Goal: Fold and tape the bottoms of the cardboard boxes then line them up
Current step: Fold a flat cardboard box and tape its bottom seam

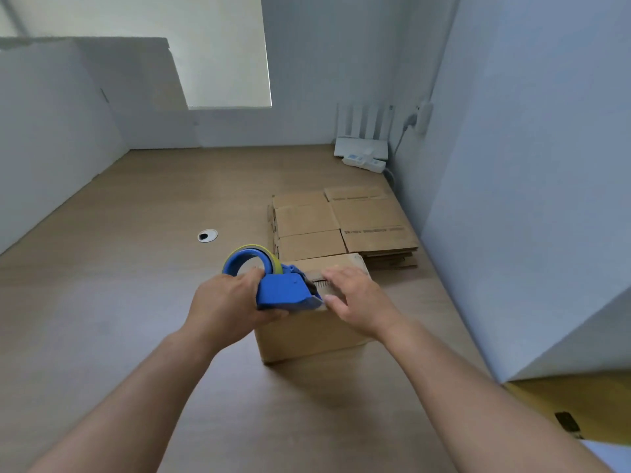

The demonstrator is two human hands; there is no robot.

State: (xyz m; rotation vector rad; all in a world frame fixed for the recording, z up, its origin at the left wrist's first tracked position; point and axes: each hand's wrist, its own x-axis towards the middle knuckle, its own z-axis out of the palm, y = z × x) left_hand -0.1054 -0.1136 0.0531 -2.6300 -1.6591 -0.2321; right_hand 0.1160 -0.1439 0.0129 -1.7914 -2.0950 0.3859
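Now the left grip [232,302] curls round the dispenser [283,291], lying crosswise, blade end pointing right, atop the box [307,332] on the counter [136,268], where the right grip [355,300] rests, fingers straight.

Wooden tabletop [119,268], pale grey walls [512,165], bright window [222,46], perhaps a router [362,145] in corner

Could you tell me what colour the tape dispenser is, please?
The tape dispenser is blue, seen best in the head view.

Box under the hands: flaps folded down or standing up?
Folded down: the top of the box lies flat under the open right hand, and the left hand holds the tape dispenser on it.
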